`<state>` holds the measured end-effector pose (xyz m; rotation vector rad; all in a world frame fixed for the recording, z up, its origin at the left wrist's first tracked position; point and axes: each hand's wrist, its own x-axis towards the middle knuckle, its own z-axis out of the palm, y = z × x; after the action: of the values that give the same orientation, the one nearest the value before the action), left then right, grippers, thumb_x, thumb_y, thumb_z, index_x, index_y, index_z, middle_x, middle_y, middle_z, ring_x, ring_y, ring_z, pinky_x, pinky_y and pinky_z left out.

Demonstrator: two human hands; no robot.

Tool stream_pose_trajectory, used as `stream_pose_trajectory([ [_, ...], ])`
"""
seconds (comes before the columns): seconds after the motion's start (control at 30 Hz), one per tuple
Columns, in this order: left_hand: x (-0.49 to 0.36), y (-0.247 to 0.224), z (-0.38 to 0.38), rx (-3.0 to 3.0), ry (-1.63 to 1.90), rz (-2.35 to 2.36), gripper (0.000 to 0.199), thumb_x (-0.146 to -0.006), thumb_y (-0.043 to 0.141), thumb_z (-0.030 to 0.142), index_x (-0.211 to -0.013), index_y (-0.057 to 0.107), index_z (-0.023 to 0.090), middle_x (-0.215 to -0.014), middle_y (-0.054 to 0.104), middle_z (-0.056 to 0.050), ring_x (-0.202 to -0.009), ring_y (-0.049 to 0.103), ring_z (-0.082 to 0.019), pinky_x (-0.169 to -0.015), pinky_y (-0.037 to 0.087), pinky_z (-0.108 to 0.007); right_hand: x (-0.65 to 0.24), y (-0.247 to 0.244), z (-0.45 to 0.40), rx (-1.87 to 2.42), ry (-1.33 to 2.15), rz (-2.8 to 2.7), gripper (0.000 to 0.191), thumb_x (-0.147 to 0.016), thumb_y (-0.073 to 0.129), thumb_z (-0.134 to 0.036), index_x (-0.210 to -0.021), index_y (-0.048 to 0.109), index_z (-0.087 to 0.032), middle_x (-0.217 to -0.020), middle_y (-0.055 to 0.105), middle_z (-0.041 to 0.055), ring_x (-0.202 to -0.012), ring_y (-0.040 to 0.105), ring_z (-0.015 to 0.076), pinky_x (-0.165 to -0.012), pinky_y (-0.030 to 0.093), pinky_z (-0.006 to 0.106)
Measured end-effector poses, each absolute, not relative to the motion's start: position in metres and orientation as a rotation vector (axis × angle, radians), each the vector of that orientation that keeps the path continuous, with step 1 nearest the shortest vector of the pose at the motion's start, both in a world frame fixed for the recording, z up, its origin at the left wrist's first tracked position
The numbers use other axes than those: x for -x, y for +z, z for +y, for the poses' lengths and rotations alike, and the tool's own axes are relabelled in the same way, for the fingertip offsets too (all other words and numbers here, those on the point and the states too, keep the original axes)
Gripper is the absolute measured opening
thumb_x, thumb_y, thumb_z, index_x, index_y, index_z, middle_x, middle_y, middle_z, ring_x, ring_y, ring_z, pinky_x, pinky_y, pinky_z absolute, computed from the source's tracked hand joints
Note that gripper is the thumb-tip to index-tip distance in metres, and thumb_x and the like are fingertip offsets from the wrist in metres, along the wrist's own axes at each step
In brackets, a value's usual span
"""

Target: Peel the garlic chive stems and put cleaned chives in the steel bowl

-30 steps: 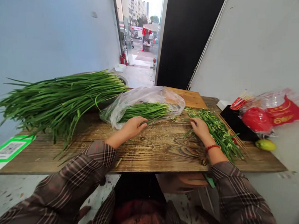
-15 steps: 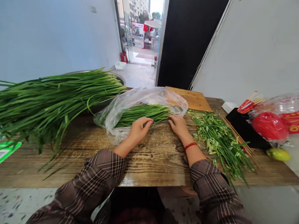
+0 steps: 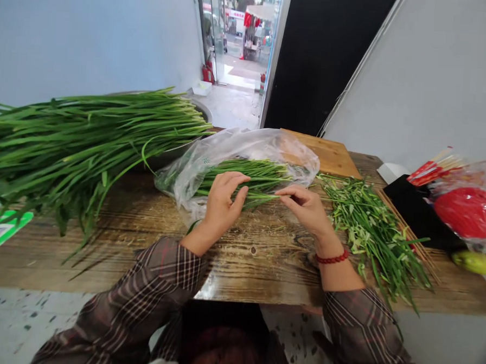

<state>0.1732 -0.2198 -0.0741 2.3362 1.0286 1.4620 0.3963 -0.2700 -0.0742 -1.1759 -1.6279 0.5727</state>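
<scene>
Just in front of the bundle of garlic chives (image 3: 263, 171), my right hand (image 3: 306, 210) pinches the pale end of a few chives between thumb and fingertips. It wears a red bead bracelet. My left hand (image 3: 225, 205) hovers at the leafy side of the same chives, thumb apart from the fingers, and I see nothing gripped in it. The bundle lies on an opened clear plastic bag (image 3: 182, 173) on the wooden table (image 3: 246, 269). To the right of my right hand spreads a loose heap of trimmed chives and scraps (image 3: 366, 226).
A large pile of long chives (image 3: 90, 136) rests over a metal basin (image 3: 208, 112) at the left. Behind the bag lies a wooden board (image 3: 329, 155). A black box (image 3: 420, 216), red plastic packages (image 3: 469, 213) and a yellow-green fruit (image 3: 475, 262) stand at the right.
My right hand has drawn back slightly and now pinches chive ends off the bundle's near edge. My left hand's thumb and fingers have spread apart. The camera view has shifted a little.
</scene>
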Motion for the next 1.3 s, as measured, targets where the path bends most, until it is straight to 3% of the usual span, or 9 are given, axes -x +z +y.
stream_pose_trajectory([
  [0.27, -0.176, -0.076, -0.227, -2.511, 1.069, 0.938, 0.028, -0.094, 0.05, 0.03, -0.115, 0.065, 0.02, -0.115, 0.068, -0.009, -0.109, 0.058, -0.024, -0.095, 0.044, -0.04, -0.39, -0.072, -0.272, 1.103, 0.599, -1.649, 0.012, -0.086, 0.063, -0.03, -0.088, 0.073, -0.023, -0.088, 0.071, 0.0043, -0.084, 0.063, 0.0177, -0.078, 0.049, 0.033],
  [0.47, -0.178, -0.076, -0.227, -2.538, 1.037, 0.81, 0.017, -0.092, 0.054, 0.026, -0.086, 0.068, 0.019, -0.096, 0.072, -0.006, -0.102, 0.061, -0.022, -0.095, 0.042, -0.039, -0.384, -0.077, -0.272, 1.094, 0.666, -1.55, 0.008, -0.084, 0.065, -0.027, -0.087, 0.071, -0.023, -0.086, 0.07, 0.0023, -0.081, 0.062, 0.0157, -0.075, 0.049, 0.03],
  [0.6, -0.179, -0.078, -0.229, -2.375, 0.999, 0.853, 0.014, -0.09, 0.052, 0.023, -0.084, 0.063, 0.018, -0.093, 0.07, -0.007, -0.088, 0.063, -0.019, -0.081, 0.046, -0.032, -0.378, -0.08, -0.273, 1.126, 0.706, -1.492, 0.008, -0.082, 0.067, -0.029, -0.086, 0.069, -0.022, -0.082, 0.069, 0.001, -0.071, 0.06, 0.0134, -0.066, 0.047, 0.027],
  [0.77, -0.183, -0.081, -0.233, -2.227, 0.752, 0.91, 0.02, -0.094, 0.045, 0.03, -0.086, 0.059, 0.019, -0.066, 0.062, 0.002, -0.061, 0.056, -0.014, -0.062, 0.04, -0.025, -0.375, -0.084, -0.269, 1.178, 0.66, -1.404, 0.013, -0.086, 0.062, -0.033, -0.089, 0.068, -0.021, -0.08, 0.068, 0.0016, -0.07, 0.061, 0.0139, -0.068, 0.05, 0.028],
  [1.03, -0.184, -0.083, -0.231, -2.238, 0.824, 1.005, 0.02, -0.092, 0.044, 0.028, -0.078, 0.054, 0.019, -0.065, 0.056, 0.002, -0.061, 0.051, -0.013, -0.059, 0.033, -0.026, -0.392, -0.09, -0.26, 1.21, 0.642, -0.961, 0.023, -0.09, 0.054, -0.042, -0.088, 0.062, -0.021, -0.055, 0.049, -0.0061, -0.048, 0.044, 0.0082, -0.049, 0.04, 0.02],
  [1.13, -0.184, -0.082, -0.231, -2.215, 0.84, 1.02, 0.018, -0.092, 0.045, 0.028, -0.079, 0.054, 0.019, -0.064, 0.056, 0.002, -0.06, 0.051, -0.013, -0.059, 0.035, -0.025, -0.382, -0.09, -0.262, 1.198, 0.86, -1.138, 0.028, -0.086, 0.059, -0.046, -0.094, 0.065, -0.02, -0.067, 0.061, -0.0017, -0.059, 0.054, 0.0101, -0.055, 0.047, 0.022],
  [1.23, -0.185, -0.083, -0.232, -2.183, 0.806, 1.012, 0.017, -0.092, 0.045, 0.029, -0.08, 0.054, 0.02, -0.061, 0.057, 0.003, -0.057, 0.051, -0.013, -0.058, 0.036, -0.025, -0.369, -0.091, -0.265, 1.122, 0.983, -1.266, 0.042, -0.076, 0.073, -0.039, -0.112, 0.06, -0.023, -0.086, 0.067, 0.0005, -0.075, 0.062, 0.0129, -0.068, 0.053, 0.026],
  [1.3, -0.186, -0.084, -0.234, -2.157, 0.764, 0.981, 0.016, -0.092, 0.045, 0.029, -0.08, 0.052, 0.02, -0.06, 0.058, 0.004, -0.056, 0.053, -0.013, -0.057, 0.037, -0.025, -0.364, -0.091, -0.266, 1.1, 0.964, -1.308, 0.048, -0.075, 0.074, -0.034, -0.118, 0.057, -0.024, -0.087, 0.066, 0.0, -0.077, 0.062, 0.0126, -0.072, 0.053, 0.027],
])
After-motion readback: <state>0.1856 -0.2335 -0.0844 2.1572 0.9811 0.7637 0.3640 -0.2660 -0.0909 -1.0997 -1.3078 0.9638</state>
